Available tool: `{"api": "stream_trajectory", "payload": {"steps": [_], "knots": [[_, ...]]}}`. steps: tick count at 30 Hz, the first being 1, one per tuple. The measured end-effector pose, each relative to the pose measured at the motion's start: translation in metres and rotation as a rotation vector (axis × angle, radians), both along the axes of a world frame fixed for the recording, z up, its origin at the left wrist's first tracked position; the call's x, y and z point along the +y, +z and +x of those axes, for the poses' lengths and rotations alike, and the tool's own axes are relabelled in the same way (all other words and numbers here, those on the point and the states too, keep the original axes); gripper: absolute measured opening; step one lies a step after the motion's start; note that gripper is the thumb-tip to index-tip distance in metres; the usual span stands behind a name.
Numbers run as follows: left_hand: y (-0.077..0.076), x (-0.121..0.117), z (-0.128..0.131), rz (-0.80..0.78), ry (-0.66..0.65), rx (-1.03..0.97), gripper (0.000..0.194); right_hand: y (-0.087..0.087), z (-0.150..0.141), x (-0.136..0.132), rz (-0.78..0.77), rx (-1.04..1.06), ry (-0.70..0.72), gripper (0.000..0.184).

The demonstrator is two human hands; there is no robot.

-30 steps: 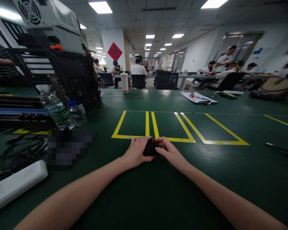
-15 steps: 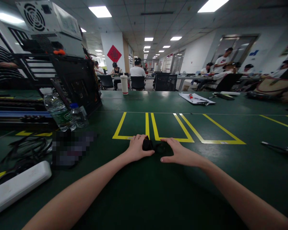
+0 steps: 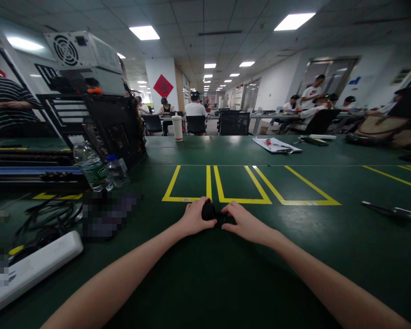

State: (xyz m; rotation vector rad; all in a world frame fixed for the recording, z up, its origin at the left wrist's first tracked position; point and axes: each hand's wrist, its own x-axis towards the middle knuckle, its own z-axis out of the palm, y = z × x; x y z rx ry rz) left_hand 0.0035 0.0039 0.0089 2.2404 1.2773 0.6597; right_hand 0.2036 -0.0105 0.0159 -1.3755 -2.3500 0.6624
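Observation:
My left hand (image 3: 195,217) is closed around a small rounded black object (image 3: 208,211), its fingers over the far side and the thumb in front. The exact kind of this object cannot be made out. Just to its right is a thin dark piece (image 3: 221,217), which looked ring-shaped earlier; whether it joins the black object is unclear. My right hand (image 3: 241,221) has its thumb and fingers curled about that dark piece. Both hands are low over the dark green table (image 3: 205,278), near the yellow tape lines (image 3: 244,201).
To the left stand an open computer case (image 3: 113,123), plastic bottles (image 3: 93,169), black cables (image 3: 43,224) and a white power strip (image 3: 41,269). A white cup (image 3: 177,128) and a clipboard (image 3: 277,145) are farther back. A dark pen-like tool (image 3: 388,210) lies right. People sit beyond.
My right hand has moved left, and the gap between its thumb and fingers has narrowed around the dark piece. My left hand keeps its hold. The camera view has shifted slightly.

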Motion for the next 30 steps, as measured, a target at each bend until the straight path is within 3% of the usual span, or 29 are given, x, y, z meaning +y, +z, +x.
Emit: {"api": "stream_trajectory", "payload": {"steps": [3,9,13,19,21,23,26,28,30], "knots": [[0.009,-0.017,-0.010,-0.029,-0.078,0.005,0.065,0.004,-0.008,-0.011,-0.028,0.042,0.071,0.030],[0.023,-0.064,-0.044,-0.014,-0.230,0.060,0.055,0.009,-0.040,-0.045,-0.283,0.299,0.144,0.032],[0.014,-0.104,-0.066,0.001,-0.117,0.097,0.066,0.001,-0.074,-0.072,-0.372,0.385,0.106,0.044],[-0.006,-0.143,-0.077,0.180,-0.080,0.165,0.049,-0.005,-0.092,-0.096,-0.430,0.454,0.220,0.068],[-0.011,-0.150,-0.082,0.213,-0.044,0.157,0.048,-0.001,-0.084,-0.089,-0.433,0.471,0.257,0.069],[-0.016,-0.157,-0.095,0.255,0.058,0.114,0.046,0.004,-0.068,-0.072,-0.358,0.497,0.184,0.059],[-0.025,-0.165,-0.129,0.282,0.253,0.078,0.040,0.006,-0.032,-0.029,-0.123,0.524,-0.098,0.032],[-0.030,-0.171,-0.157,0.294,0.348,0.114,0.039,0.002,-0.002,0.003,0.047,0.525,-0.344,0.028],[-0.032,-0.176,-0.183,0.346,0.424,0.225,0.039,-0.005,0.027,0.029,0.105,0.533,-0.478,0.031]]}}
